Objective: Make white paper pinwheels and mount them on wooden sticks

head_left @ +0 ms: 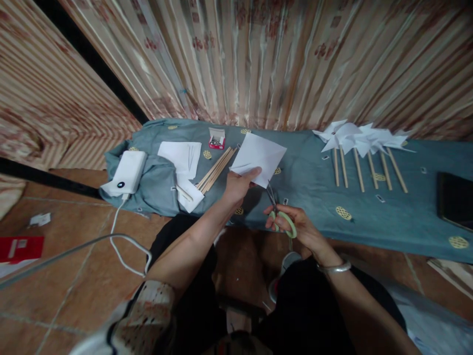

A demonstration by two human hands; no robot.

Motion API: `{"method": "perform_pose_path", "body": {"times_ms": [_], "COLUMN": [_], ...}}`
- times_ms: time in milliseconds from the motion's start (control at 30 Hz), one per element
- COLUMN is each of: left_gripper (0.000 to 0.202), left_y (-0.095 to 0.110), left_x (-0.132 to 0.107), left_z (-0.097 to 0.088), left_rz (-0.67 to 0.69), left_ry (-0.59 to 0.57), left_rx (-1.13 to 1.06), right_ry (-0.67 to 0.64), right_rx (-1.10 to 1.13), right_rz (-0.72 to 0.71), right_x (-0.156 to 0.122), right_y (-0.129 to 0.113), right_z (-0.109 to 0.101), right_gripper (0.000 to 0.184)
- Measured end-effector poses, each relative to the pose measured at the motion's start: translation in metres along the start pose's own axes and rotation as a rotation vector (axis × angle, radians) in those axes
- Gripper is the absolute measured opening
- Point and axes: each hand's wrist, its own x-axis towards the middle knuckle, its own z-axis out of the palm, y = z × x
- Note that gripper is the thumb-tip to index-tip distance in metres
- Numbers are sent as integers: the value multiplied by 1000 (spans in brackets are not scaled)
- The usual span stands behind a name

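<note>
My left hand (242,183) grips a square sheet of white paper (260,154) by its near left edge, thumb on top, above the cloth. In my right hand (291,220) is a pair of scissors (274,198) with light green handles, fingers through the loops. The blades point away from me and meet the paper's near corner. Left of the paper lie several wooden sticks (216,171). Beyond them stands a small open box (217,138) holding tiny metal pieces. More white paper (184,157) is stacked further left.
Paper pinwheels (349,135) on sticks lie in a row at the right. A white power bank (129,170) with a cable sits at the left end, and a dark device (456,199) at the far right. A pleated curtain (236,64) hangs behind the cloth-covered surface.
</note>
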Motion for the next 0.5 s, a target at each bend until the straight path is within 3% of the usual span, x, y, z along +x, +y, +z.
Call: {"method": "perform_pose_path", "body": {"times_ms": [500], "left_gripper": [34], "left_y": [-4], "left_x": [0], "left_z": [5], "left_rz": [-38], "left_ry": [38], "left_rx": [5], "right_ry": [43], "right_rx": [16], "right_rz": [-10], "right_x": [3], "right_y": [-3], "right_z": [4], "right_gripper": [45]}}
